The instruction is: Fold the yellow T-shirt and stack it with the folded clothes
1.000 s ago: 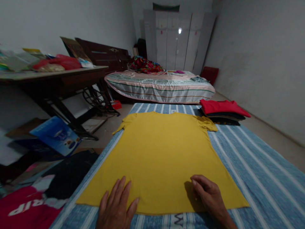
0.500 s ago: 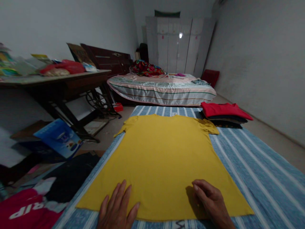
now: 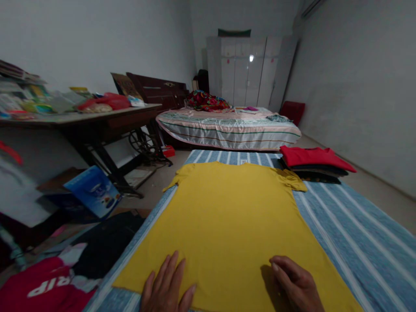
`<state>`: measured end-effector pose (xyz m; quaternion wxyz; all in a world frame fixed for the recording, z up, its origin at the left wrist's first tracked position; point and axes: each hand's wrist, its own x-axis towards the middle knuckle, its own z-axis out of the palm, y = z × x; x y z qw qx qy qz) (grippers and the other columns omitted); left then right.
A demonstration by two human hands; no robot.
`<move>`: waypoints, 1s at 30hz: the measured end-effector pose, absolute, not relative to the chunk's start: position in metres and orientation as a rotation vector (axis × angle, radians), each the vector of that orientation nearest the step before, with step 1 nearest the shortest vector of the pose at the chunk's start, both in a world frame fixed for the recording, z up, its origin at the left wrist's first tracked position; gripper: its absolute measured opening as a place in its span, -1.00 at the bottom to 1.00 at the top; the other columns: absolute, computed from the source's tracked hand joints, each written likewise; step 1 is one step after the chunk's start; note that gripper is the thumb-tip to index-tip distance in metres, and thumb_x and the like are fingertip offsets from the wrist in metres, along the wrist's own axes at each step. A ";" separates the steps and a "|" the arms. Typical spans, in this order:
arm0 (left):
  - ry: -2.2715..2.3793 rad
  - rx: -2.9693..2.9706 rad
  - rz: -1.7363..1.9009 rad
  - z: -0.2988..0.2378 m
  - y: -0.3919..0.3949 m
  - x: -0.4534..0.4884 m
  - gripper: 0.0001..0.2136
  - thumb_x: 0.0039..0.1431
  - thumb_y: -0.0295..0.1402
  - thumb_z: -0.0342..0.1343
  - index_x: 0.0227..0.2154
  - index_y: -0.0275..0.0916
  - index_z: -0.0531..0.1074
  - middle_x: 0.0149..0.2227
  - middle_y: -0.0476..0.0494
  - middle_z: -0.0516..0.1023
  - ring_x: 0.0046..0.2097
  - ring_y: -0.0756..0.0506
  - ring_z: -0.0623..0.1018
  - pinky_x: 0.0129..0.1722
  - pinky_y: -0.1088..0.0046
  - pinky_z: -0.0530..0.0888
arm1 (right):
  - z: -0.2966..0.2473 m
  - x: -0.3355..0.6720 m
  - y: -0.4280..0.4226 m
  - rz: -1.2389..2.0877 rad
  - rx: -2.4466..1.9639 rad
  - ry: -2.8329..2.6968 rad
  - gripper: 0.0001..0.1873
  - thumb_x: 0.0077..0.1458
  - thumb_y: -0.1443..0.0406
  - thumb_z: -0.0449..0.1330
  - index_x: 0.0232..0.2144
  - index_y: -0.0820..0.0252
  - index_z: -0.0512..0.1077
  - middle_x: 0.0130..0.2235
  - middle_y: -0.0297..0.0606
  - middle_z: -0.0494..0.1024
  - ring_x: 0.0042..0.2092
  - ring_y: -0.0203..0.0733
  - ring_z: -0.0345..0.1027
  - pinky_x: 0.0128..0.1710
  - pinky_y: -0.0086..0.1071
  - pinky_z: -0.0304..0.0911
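Observation:
A yellow T-shirt (image 3: 234,221) lies spread flat on a blue and white striped bed cover (image 3: 357,242), collar end away from me. My left hand (image 3: 167,288) rests flat on the shirt's near hem, fingers stretched out and slightly apart. My right hand (image 3: 297,286) lies on the hem further right with its fingers curled under; whether it pinches the cloth is not visible.
A stack of folded clothes with a red one on top (image 3: 315,162) sits at the bed's far right. Red and black garments (image 3: 58,277) lie on the floor at left, by a blue box (image 3: 94,190) and a cluttered dark table (image 3: 81,125). Beyond stands another bed (image 3: 227,125) and a wardrobe (image 3: 250,71).
The view has tilted up and shifted, so both hands sit lower in the picture. They stay in the same spots on the shirt's hem. The shirt has not moved.

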<state>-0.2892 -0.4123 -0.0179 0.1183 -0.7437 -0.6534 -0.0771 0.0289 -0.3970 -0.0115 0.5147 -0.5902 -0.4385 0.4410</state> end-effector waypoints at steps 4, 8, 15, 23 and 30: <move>-2.010 -2.203 -0.200 -0.002 -0.398 -0.287 -0.59 0.17 -0.15 -0.08 0.01 -0.19 0.43 0.20 -0.24 0.30 0.21 -0.25 0.29 0.14 0.02 0.22 | -0.010 0.027 -0.397 1.056 -1.436 -1.023 -0.51 -0.13 -0.13 0.23 -0.45 0.18 0.51 -0.62 -0.36 0.36 -0.56 -0.28 0.20 -0.59 -0.47 0.12; -1.976 -2.225 -0.244 0.021 -0.371 -0.271 -0.55 0.18 -0.13 -0.06 0.04 -0.26 0.39 0.22 -0.30 0.25 0.25 -0.24 0.23 0.18 0.08 0.20 | -0.011 0.026 -0.397 1.054 -1.423 -0.988 -0.49 -0.15 -0.14 0.24 -0.45 0.20 0.52 -0.61 -0.34 0.38 -0.58 -0.30 0.18 -0.62 -0.47 0.10; -1.948 -2.409 -0.209 0.032 -0.335 -0.225 -0.47 0.22 -0.09 -0.09 0.18 -0.25 0.23 0.31 -0.26 0.06 0.32 -0.22 0.04 0.24 0.09 0.09 | -0.019 0.030 -0.396 1.089 -1.411 -0.991 -0.51 -0.13 -0.12 0.25 -0.43 0.20 0.51 -0.61 -0.36 0.35 -0.57 -0.29 0.18 -0.59 -0.46 0.09; -1.979 -2.561 -0.037 0.019 -0.334 -0.206 -0.38 0.25 -0.01 -0.19 0.26 -0.28 0.07 0.34 -0.24 -0.08 0.35 -0.22 -0.10 0.27 0.01 -0.06 | -0.016 0.031 -0.395 1.043 -1.426 -1.034 -0.53 -0.12 -0.11 0.25 -0.45 0.18 0.52 -0.55 -0.32 0.42 -0.51 -0.25 0.25 -0.52 -0.45 0.17; -1.995 -2.577 -0.006 0.014 -0.337 -0.206 -0.37 0.25 0.01 -0.23 0.28 -0.25 0.02 0.35 -0.22 -0.14 0.35 -0.23 -0.12 0.27 -0.03 -0.08 | -0.012 0.030 -0.395 1.054 -1.452 -1.035 -0.50 -0.14 -0.14 0.23 -0.46 0.18 0.52 -0.56 -0.33 0.41 -0.51 -0.24 0.25 -0.52 -0.45 0.18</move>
